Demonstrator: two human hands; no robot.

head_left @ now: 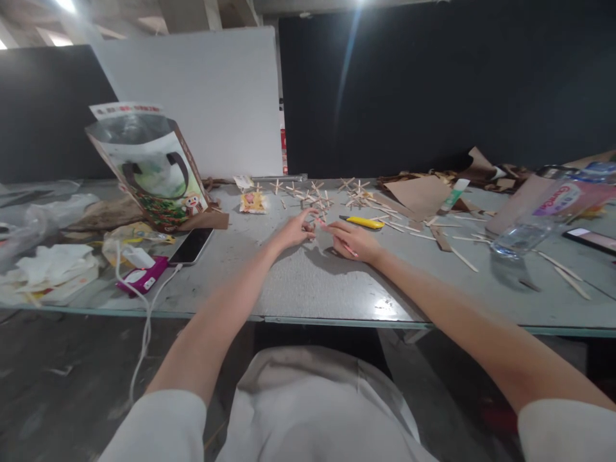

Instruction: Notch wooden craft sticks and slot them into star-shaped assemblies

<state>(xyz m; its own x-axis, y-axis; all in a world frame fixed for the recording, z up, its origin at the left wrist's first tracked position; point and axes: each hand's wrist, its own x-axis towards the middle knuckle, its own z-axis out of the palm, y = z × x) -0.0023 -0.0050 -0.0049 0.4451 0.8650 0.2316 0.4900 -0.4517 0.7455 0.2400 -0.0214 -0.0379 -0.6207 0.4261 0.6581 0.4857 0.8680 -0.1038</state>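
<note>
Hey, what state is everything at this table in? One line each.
Right hand: closed around slim pink tool
Left hand: curled, grip unclear
Paper bag: standing, top open
Left phone: flat, screen dark, cable plugged in
Right phone: flat, screen unclear
Yellow cutter: lying down
Wooden sticks: some crossed, others loose

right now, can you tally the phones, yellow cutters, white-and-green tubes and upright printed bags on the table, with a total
Phones: 2, left phone and right phone
Yellow cutter: 1
White-and-green tube: 1
Upright printed bag: 1
Total: 5
</note>
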